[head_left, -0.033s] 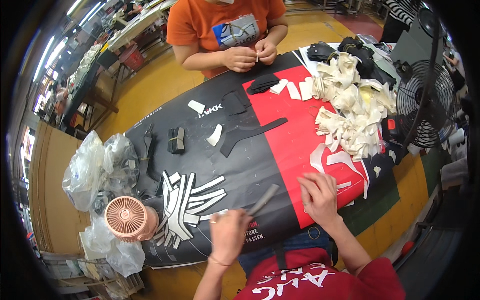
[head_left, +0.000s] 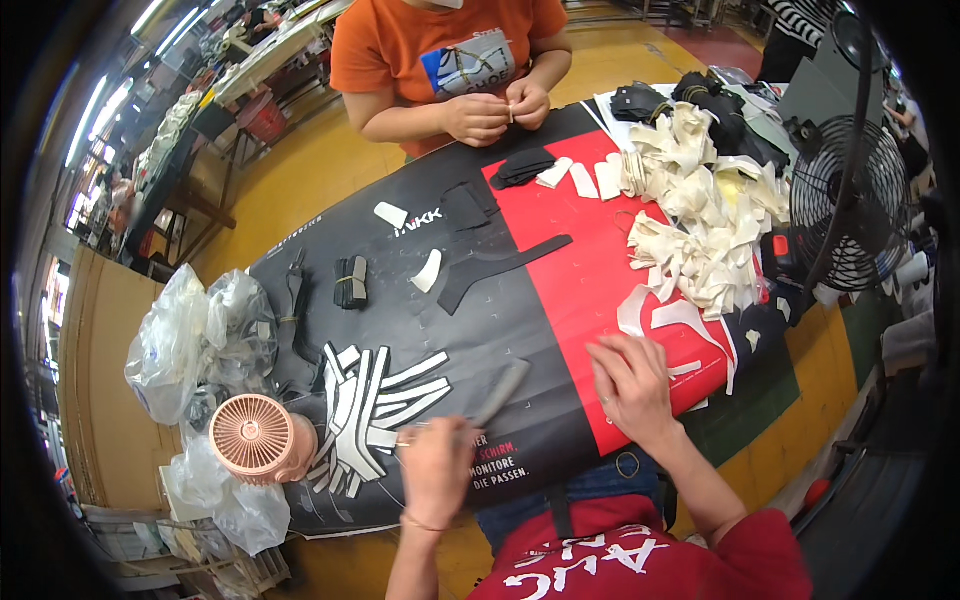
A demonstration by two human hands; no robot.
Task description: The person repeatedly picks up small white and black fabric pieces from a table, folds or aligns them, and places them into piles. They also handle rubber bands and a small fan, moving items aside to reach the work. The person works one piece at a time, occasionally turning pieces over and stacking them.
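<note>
Left of the left hand (head_left: 435, 468), clear bags (head_left: 168, 338) bulge, contents indistinct.

Site: a factory workshop, cut-piece handwork by the look of it. Evidence: you stand at a broad covered worktable (head_left: 540, 400) bearing black-edged white strips (head_left: 375, 400), a banded dark bundle (head_left: 351, 282) and a heap of cream pieces (head_left: 690, 220). Across from you, a co-worker in orange (head_left: 430, 90) handles a small piece. Behind, to your left: a long loaded bench (head_left: 290, 52) under tube lights (head_left: 90, 115). Underfoot, yellow-painted floor (head_left: 610, 50); to your right, a caged fan (head_left: 850, 205).
</note>
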